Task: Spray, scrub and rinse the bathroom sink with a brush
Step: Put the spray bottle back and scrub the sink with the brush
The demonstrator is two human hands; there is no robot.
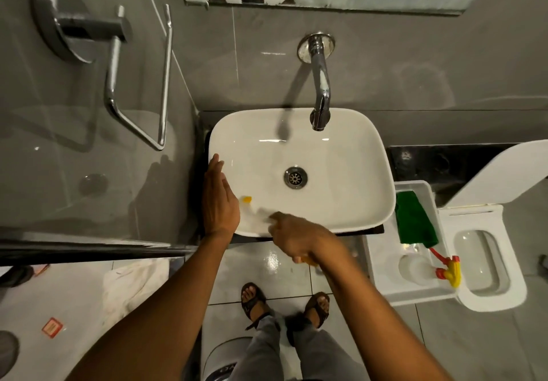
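Right hand [296, 239], fingers closed round a blurred yellow-tipped brush [255, 207] at the sink's [341, 149] near-left inner wall, left hand [219, 199] fingers loosely spread on the sink's left rim, spray bottle [421, 266] in the tray [382, 250] right of the sink.

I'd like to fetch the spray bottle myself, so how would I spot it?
Find the white sink, then look right to the white tray between it and the toilet. The spray bottle lies on its side at the near end, clear-bodied with a red-and-yellow trigger, below the green cloth.
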